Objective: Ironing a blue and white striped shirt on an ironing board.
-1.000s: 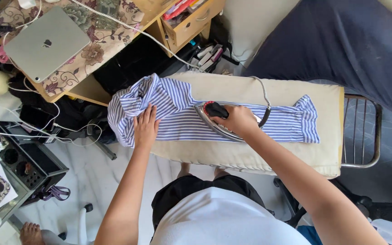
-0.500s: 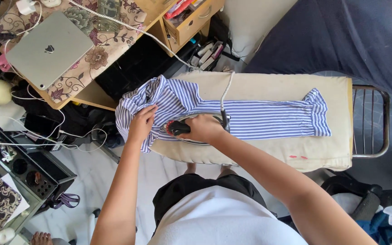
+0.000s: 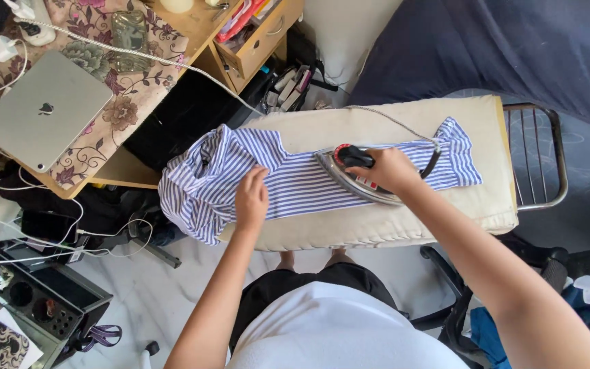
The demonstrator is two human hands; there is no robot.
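- Right hand (image 3: 389, 169) closed round black handle of iron (image 3: 356, 176), fingers wrapped over grip.
- Iron sits soleplate down on striped shirt (image 3: 295, 179), tip pointing toward left hand, about mid-length of the laid-out part.
- Left hand (image 3: 251, 199) open, palm flat on shirt, pressing fabric just beside iron tip, not touching iron.
- Shirt blue and white striped, spread lengthwise along ironing board (image 3: 377, 225); bunched end hangs off board's left end, other end lies near board's right end.
- Iron cord (image 3: 390, 121) runs from iron's rear across board's cream cover, up toward the wooden bench (image 3: 203, 27).
- Closed grey laptop (image 3: 42, 113) on floral cloth on bench, well apart from board.
- Dark blue bedcover (image 3: 513, 48) beyond board.
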